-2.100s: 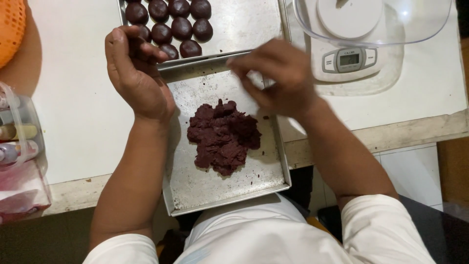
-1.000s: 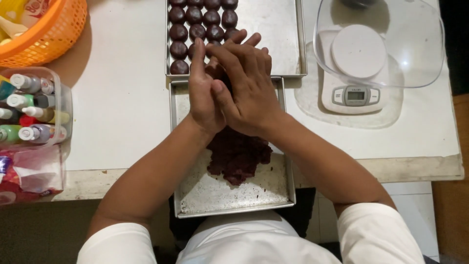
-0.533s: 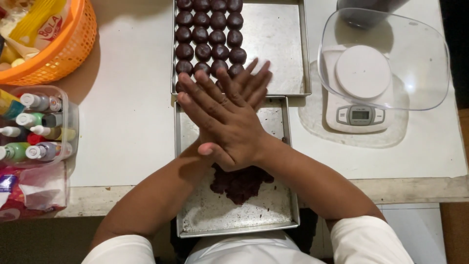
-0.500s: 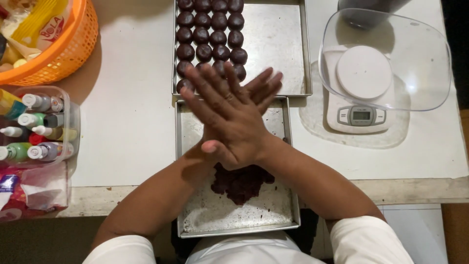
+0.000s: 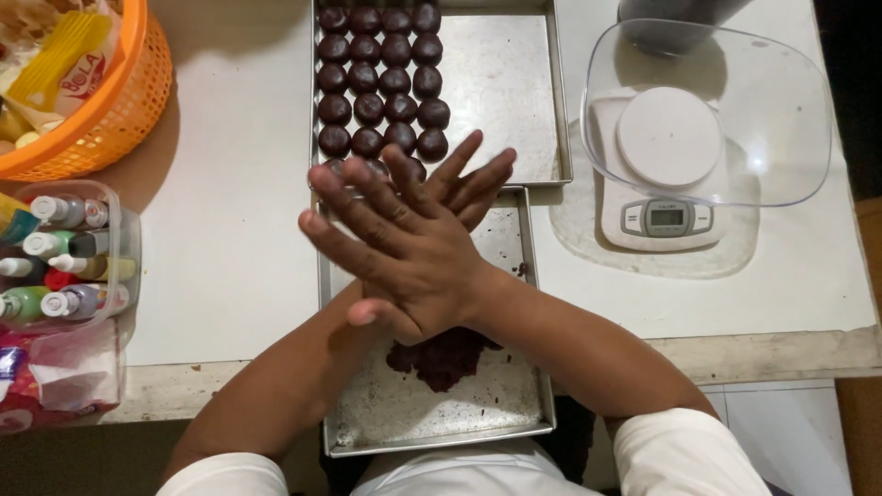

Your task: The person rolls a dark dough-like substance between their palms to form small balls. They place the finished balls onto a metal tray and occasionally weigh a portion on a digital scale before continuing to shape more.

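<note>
I see the dark dough mound [image 5: 446,356] lying in the near metal tray [image 5: 441,418], partly hidden under the crossed wrists, toward the tray's middle and clear of its rims. Above it the two hands are pressed flat together, palm to palm: the right hand [image 5: 409,253] lies on top with its fingers spread and pointing up-left, and the left hand [image 5: 469,188] sits beneath it, only its fingertips showing past the right one, pointing up-right. Whether a piece of dough is caught between the palms I cannot tell; nothing shows between them.

The fingertips reach over the seam where the near tray meets the far metal tray [image 5: 514,101]. In that far tray the dark rolled balls [image 5: 381,78] stand in close rows along its left side; its right half is bare metal. The nearest balls are just beyond the fingertips.

To the right, a kitchen scale [image 5: 666,174] stands under a clear bowl [image 5: 790,119], just beside the trays. To the left the white surface [image 5: 230,230] lies open up to a clear box of small bottles [image 5: 64,257] and an orange basket [image 5: 119,110]. The near tray overhangs the surface's front edge toward my body.
</note>
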